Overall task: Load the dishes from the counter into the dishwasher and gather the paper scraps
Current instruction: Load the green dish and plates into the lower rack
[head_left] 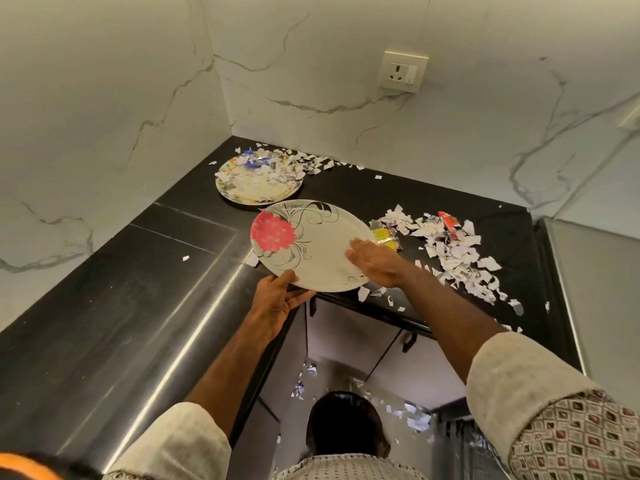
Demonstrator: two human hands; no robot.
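A white plate with a pink flower [308, 233] is tilted just above the front edge of the black counter [433, 199]. My left hand [277, 299] grips its near rim from below, thumb on top. My right hand [377, 261] lies flat, fingers straight, on the plate's right side. Farther back in the corner, a stack of patterned plates [249, 192] carries torn paper bits and blue scraps. A pile of torn paper scraps [457, 251] covers the counter to the right of the flower plate, with a yellow wrapper [384, 235] and a red wrapper [448, 220] among them.
More scraps [311, 161] lie along the back wall. A steel-edged dark appliance top [114, 306] runs on the left. Marble walls enclose the corner; a wall socket [401, 72] sits above. Glossy cabinet fronts [349, 344] below reflect me and the scraps.
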